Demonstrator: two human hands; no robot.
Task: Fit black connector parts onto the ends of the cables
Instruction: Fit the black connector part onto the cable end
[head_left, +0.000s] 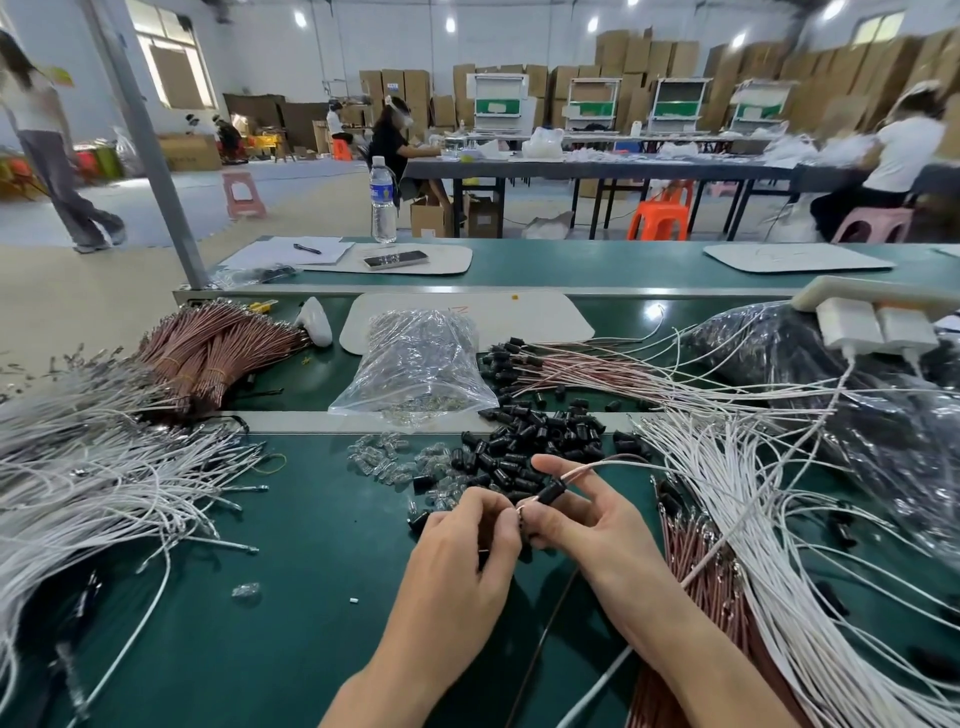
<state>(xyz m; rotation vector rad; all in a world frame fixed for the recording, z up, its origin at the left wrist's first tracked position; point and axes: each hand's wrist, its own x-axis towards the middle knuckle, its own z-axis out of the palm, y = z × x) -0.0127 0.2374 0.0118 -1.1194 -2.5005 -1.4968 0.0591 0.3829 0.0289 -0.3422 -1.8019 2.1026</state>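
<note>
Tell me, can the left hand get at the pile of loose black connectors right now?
Probably yes: the pile of black connectors lies in the open just beyond the left hand. But its fingers pinch the end of the cable, so it must let go first.

- Bench (311, 571): dark green covering, smooth, with a faint sheen.
- Loose connector parts (524, 452): black plastic, mostly matt.
- Black connector part (551, 491) pinched in the right hand (587, 525): the same dull black plastic.
- Cable (597, 465) running through it, its end pinched by the left hand (467, 530): smooth pale pink sheath.
- White cables (104, 483): smooth white plastic sheath, with bright metal tips.
- Bundled cables (208, 348): coppery pink sheath, slightly glossy.
- Clear bag (415, 358): thin see-through plastic film, crinkled and shiny.
- Small clear pieces (384, 457): transparent, glossy.
- Dark bag (857, 415): black plastic film, glossy and wrinkled.
- Power strip (878, 296): smooth white plastic.
- Boxes (644, 57): matt brown cardboard.
</note>
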